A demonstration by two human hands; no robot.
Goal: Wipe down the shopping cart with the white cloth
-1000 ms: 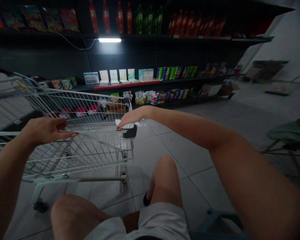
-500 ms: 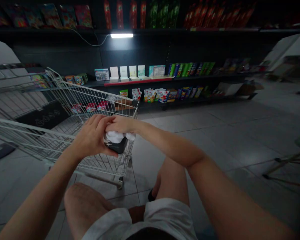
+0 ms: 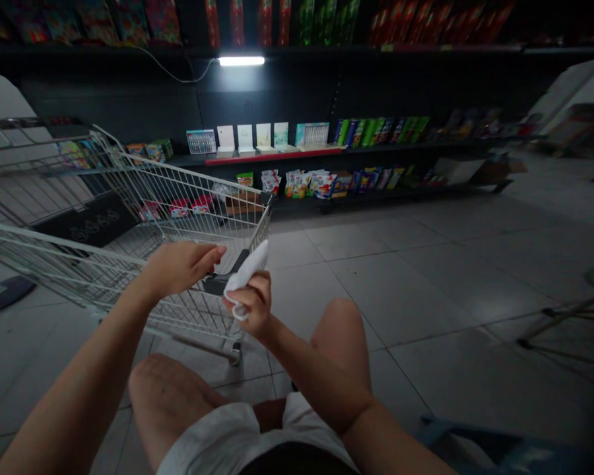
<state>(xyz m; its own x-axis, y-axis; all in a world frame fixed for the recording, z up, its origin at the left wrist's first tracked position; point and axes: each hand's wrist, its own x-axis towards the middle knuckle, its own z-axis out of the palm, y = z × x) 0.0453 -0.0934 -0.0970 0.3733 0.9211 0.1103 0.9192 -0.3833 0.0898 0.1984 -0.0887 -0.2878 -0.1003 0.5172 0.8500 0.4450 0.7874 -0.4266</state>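
In my right hand (image 3: 255, 300) a white cloth (image 3: 251, 264) is gripped, bunched between thumb and fingers with one end sticking up. It is beside the dark plastic corner piece (image 3: 216, 285) on the front end of a wire shopping cart (image 3: 198, 316). My left hand (image 3: 178, 267) lies palm down over the cart's rim, just left of that corner. Its fingers are stretched out and point right; the thumb is mostly hidden. No cloth shows in the left hand.
Behind the cart runs a dark shelf unit (image 3: 277, 156) with boxes, cans and snack bags, bottles (image 3: 327, 23) higher up. A lit tube lamp (image 3: 241, 61) hangs under the upper shelf. Thin stand legs (image 3: 549, 323) are at right, a blue object (image 3: 499, 445) at lower right.
My right hand has moved off the top of the corner, down and toward me, with the white cloth. My left hand has shifted slightly left, its fingers no longer around the corner.
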